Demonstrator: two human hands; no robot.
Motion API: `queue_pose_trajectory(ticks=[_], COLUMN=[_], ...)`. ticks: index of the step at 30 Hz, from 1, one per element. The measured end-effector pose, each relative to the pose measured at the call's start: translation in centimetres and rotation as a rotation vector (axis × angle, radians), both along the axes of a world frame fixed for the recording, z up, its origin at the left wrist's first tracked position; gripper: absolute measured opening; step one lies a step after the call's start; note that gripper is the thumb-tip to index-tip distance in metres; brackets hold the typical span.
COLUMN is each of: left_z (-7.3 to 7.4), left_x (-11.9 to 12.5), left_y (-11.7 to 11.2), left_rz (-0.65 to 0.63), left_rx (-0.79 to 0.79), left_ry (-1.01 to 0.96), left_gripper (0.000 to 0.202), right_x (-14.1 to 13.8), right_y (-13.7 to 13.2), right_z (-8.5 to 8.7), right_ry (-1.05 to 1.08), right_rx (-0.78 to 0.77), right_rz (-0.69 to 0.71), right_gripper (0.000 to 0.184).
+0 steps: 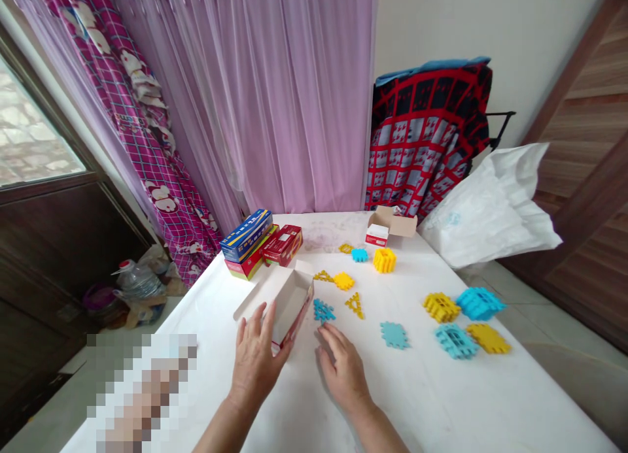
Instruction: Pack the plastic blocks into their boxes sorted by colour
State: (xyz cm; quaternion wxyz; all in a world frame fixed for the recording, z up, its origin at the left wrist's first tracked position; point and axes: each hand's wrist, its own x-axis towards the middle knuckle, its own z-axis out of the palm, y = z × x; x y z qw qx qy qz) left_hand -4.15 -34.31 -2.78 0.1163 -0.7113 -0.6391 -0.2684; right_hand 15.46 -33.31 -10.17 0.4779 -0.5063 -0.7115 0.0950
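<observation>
An open white-lined cardboard box (300, 289) lies on the table, its lid flap folded out to the left. My left hand (255, 348) straddles the box's near end, fingers on the left side and thumb on the right. My right hand (343, 368) is just right of the box, its fingers slightly curved and parted from the thumb. Its fingertips are at the near edge of a blue triangular lattice piece (323, 311); whether they touch it I cannot tell. Around it lie a yellow triangle (355, 304), a yellow square piece (344, 281) and a light-blue square piece (394, 335).
Blue (246, 236) and red (283, 245) cartons stand at the back left. A small open box (377, 234) sits at the back right, near a yellow block (384, 261). Several yellow and blue blocks (456, 341) lie right. A white bag (490, 208) rests beyond the right edge.
</observation>
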Motion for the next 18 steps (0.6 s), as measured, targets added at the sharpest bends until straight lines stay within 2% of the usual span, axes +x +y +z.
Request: queue_pose_trajectory(ticks=[5,9,15,18], left_z=[-0.3,-0.3,-1.1,-1.8], left_x=[0.5,0.9,1.6,1.8], left_y=[0.0,-0.1,-0.3,-0.5], left_rz=[-0.007,0.029,0.116,0.149], left_rx=[-0.014,0.006,0.079,0.096], left_ry=[-0.198,-0.232,-0.296,-0.334], left_gripper=[0.069,0.060,0.074,0.068], right_x=[-0.6,-0.9,-0.9,-0.9], right_y=[0.0,0.1,0.3,0.4], right_z=[0.4,0.7,0.5,0.5], right_ry=[-0.010,0.031,0.128,0.167], right_rx=[-0.023,-0.058,-0.077,-0.072], right_rz=[0.026,0.047,0.072,0.091], right_gripper=[0.038,0.039,0.039,0.039])
